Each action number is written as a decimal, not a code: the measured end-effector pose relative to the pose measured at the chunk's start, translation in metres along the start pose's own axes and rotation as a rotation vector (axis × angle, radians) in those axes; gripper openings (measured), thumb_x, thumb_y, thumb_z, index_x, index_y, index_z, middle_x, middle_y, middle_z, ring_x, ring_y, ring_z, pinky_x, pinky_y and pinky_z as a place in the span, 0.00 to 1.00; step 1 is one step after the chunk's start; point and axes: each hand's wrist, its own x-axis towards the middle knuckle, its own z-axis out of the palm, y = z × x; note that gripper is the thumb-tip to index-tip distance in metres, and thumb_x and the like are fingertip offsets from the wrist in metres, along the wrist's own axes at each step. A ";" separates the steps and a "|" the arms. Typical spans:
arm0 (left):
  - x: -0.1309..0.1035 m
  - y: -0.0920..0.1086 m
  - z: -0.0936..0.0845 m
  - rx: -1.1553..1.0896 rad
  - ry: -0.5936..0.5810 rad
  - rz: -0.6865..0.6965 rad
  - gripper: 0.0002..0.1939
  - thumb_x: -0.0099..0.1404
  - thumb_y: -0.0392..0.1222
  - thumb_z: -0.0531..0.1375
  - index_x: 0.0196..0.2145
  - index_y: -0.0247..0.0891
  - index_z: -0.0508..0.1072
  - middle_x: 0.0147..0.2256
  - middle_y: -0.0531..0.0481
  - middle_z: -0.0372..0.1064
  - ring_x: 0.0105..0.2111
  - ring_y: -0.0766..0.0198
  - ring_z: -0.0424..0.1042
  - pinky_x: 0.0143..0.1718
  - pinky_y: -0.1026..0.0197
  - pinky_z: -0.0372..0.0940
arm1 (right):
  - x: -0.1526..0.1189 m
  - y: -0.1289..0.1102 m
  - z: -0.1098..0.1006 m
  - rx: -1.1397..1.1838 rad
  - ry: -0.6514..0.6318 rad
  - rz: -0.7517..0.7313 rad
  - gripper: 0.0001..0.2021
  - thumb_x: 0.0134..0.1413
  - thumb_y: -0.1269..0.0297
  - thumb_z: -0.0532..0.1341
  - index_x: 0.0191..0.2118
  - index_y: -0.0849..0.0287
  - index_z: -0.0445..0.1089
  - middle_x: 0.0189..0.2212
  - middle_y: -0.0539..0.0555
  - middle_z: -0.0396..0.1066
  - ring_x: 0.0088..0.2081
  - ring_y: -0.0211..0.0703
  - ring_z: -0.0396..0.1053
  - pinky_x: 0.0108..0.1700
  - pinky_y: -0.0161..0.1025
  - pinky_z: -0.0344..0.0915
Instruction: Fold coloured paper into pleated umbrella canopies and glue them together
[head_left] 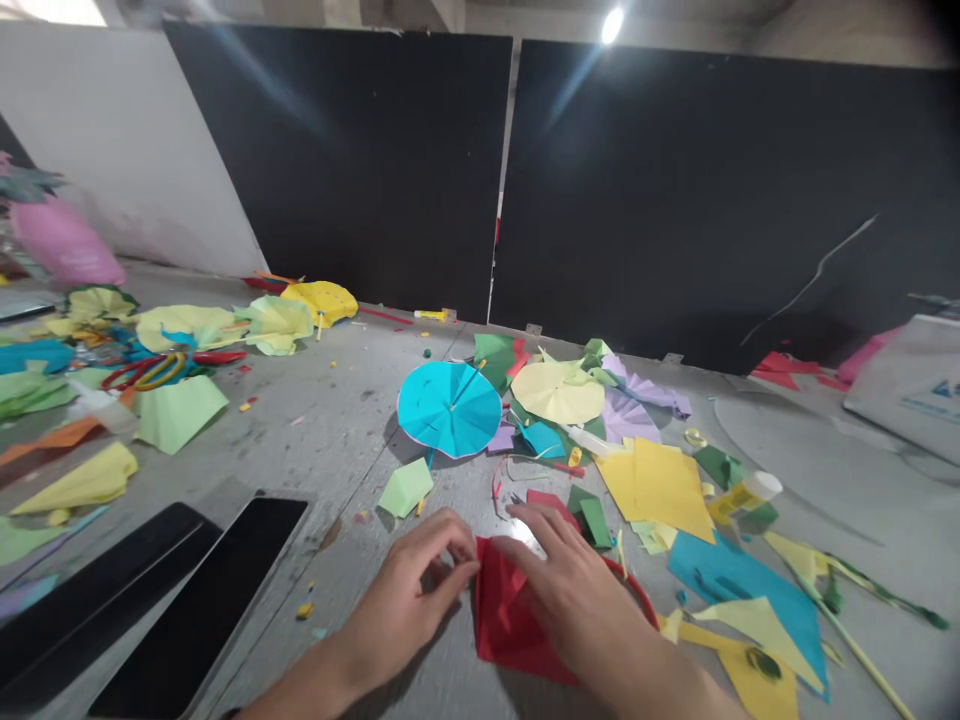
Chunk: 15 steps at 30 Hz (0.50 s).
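Note:
A folded sheet of red paper [499, 625] lies on the grey table in front of me. My left hand [420, 585] pinches its upper left edge between thumb and fingertips. Across the right part of the sheet rests my right hand [566, 580], its fingers apart, covering much of the paper. A red curved loop [636, 588] sticks out from under that hand; the rest of it is hidden. Just beyond my hands are dark green paper scraps [592, 515] and a light green piece [406, 488]. Farther back stands a round pleated blue paper umbrella [450, 408].
Two dark phone-like slabs lie at left, the nearer a black phone [210, 600]. Scissors [169, 370] sit among paper scraps beyond them. To the right are yellow sheets [664, 485], a glue stick [746, 495] and blue paper [750, 575]. A black panel [360, 170] rises behind.

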 end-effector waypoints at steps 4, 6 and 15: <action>0.000 0.001 -0.002 0.009 -0.050 0.009 0.12 0.77 0.42 0.55 0.34 0.40 0.70 0.37 0.51 0.71 0.38 0.64 0.71 0.39 0.64 0.64 | 0.007 0.007 0.011 0.003 0.011 -0.064 0.17 0.58 0.86 0.60 0.47 0.58 0.72 0.49 0.57 0.76 0.52 0.51 0.73 0.53 0.47 0.71; 0.000 0.003 -0.004 0.006 -0.056 0.010 0.13 0.78 0.43 0.52 0.35 0.41 0.71 0.38 0.51 0.71 0.40 0.63 0.72 0.42 0.63 0.65 | 0.008 0.009 0.007 0.001 0.023 -0.043 0.11 0.60 0.83 0.62 0.38 0.58 0.72 0.40 0.52 0.76 0.42 0.47 0.74 0.45 0.43 0.72; 0.000 0.008 -0.003 -0.027 -0.013 0.035 0.11 0.75 0.42 0.57 0.34 0.40 0.73 0.33 0.51 0.73 0.36 0.64 0.74 0.39 0.65 0.65 | 0.002 0.003 -0.017 0.315 0.036 0.174 0.11 0.62 0.79 0.58 0.39 0.55 0.72 0.35 0.50 0.77 0.35 0.43 0.76 0.37 0.36 0.70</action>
